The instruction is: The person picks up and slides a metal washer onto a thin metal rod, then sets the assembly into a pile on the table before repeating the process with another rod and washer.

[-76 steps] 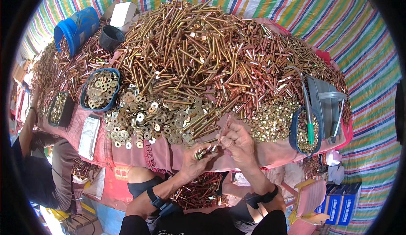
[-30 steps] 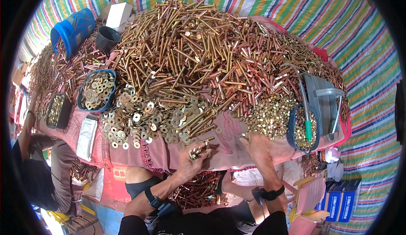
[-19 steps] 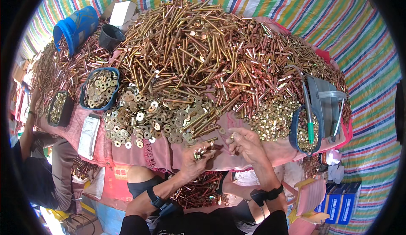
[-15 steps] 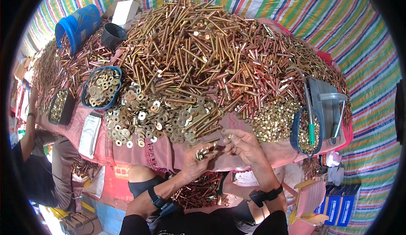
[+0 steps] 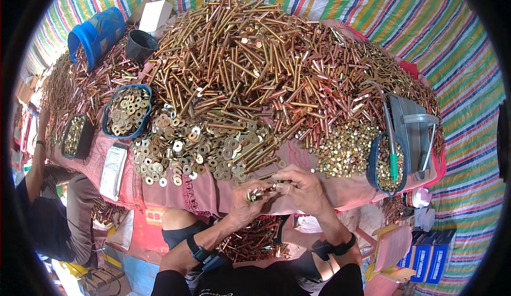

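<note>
My left hand [image 5: 248, 200] is closed around several brass-coloured bolts [image 5: 257, 195], their ends showing between the fingers. My right hand [image 5: 302, 189] meets it from the right, thumb and fingers pinched at the bolts' tips. Whatever small piece is in that pinch is hidden. Just beyond the hands lie a few loose long bolts [image 5: 260, 153] and a spread of flat washers [image 5: 178, 147]. A heap of small nuts [image 5: 346, 149] sits farther right on the pink cloth [image 5: 287, 206].
A big mound of bolts and sleeves [image 5: 234, 62] fills the far side. A blue tub of washers [image 5: 104, 123] and a dark box of nuts [image 5: 82, 146] stand left. At right are a nut tub [image 5: 371, 176] and grey dustpan [image 5: 407, 136]. A co-worker's arm [image 5: 37, 163] reaches in at far left.
My right hand has moved left and closed in on the bolts in my left hand. Half a second ago it was apart, pinching a small piece. The left hand stays nearly in place.
</note>
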The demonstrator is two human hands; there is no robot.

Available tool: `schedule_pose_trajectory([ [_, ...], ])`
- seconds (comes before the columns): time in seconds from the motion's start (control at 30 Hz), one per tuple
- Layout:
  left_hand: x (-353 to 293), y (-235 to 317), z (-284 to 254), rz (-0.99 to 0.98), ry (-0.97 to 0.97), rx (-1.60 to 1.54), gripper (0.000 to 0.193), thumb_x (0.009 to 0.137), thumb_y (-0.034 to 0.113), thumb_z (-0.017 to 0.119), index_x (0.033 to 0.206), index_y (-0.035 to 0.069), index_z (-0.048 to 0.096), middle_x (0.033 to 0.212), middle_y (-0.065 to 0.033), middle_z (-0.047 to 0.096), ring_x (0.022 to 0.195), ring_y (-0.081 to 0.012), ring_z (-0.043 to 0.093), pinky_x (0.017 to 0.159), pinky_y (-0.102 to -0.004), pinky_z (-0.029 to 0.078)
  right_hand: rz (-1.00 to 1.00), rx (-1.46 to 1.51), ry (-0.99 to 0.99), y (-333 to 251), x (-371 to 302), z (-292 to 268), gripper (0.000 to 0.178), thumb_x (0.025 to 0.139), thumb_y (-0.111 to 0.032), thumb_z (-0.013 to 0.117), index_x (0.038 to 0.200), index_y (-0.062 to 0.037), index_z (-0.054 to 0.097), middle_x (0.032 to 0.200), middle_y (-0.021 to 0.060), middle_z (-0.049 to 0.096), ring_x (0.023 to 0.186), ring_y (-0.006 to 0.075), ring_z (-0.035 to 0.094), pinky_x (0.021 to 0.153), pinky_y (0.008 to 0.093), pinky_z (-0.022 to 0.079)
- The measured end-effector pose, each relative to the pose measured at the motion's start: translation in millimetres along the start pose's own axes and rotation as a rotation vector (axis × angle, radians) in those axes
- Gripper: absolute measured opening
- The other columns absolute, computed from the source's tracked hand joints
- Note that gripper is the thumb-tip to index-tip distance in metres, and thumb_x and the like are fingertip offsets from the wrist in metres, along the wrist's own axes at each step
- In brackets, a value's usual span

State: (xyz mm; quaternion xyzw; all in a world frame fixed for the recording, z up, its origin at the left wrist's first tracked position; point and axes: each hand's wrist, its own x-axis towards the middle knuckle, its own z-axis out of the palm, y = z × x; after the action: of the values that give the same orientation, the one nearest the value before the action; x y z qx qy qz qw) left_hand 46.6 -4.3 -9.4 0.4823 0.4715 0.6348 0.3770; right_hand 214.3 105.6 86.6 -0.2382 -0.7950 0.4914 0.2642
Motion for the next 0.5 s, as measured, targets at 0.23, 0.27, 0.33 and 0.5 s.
schedule_pose_trajectory([
  [0.23, 2, 5, -1, 0.031, 0.009, 0.042, 0.016, 0.089, -0.003, 0.078, 0.105, -0.001, 0.076, 0.099, -0.0122, 0.076, 0.087, -0.021, 0.072, 0.076, -0.0326, 0.058, -0.074, -0.137, 0.037, -6, 3, 3, 0.021, 0.089, -0.004, 0.081, 0.109, 0.0012, 0.074, 0.095, 0.0093, 0.071, 0.084, 0.0152, 0.067, 0.071, 0.0294, 0.052],
  [0.27, 3, 6, -1, 0.03, 0.005, 0.036, 0.015, 0.09, -0.001, 0.078, 0.105, -0.001, 0.076, 0.098, -0.012, 0.076, 0.086, -0.0211, 0.072, 0.076, -0.0327, 0.058, -0.077, -0.137, 0.049, -6, 2, 4, 0.021, 0.088, -0.004, 0.082, 0.107, 0.001, 0.074, 0.094, 0.0088, 0.071, 0.083, 0.0145, 0.067, 0.071, 0.029, 0.052],
  [0.33, 4, 8, -1, 0.039, -0.003, 0.034, 0.014, 0.09, 0.001, 0.08, 0.104, -0.001, 0.076, 0.096, -0.0118, 0.076, 0.085, -0.0213, 0.073, 0.076, -0.0329, 0.058, 0.028, -0.1, 0.064, -6, 0, 6, 0.021, 0.087, -0.006, 0.084, 0.104, 0.0005, 0.074, 0.092, 0.0072, 0.071, 0.082, 0.0127, 0.066, 0.069, 0.0283, 0.052],
  [0.5, 4, 13, -1, -0.019, -0.016, -0.003, 0.012, 0.094, 0.003, 0.079, 0.104, -0.002, 0.075, 0.094, -0.0088, 0.076, 0.083, -0.0149, 0.07, 0.074, -0.0307, 0.057, 0.252, 0.058, 0.115, -9, -6, 17, 0.022, 0.086, -0.01, 0.087, 0.098, -0.0004, 0.071, 0.089, 0.0041, 0.07, 0.078, 0.0098, 0.064, 0.066, 0.0279, 0.051],
])
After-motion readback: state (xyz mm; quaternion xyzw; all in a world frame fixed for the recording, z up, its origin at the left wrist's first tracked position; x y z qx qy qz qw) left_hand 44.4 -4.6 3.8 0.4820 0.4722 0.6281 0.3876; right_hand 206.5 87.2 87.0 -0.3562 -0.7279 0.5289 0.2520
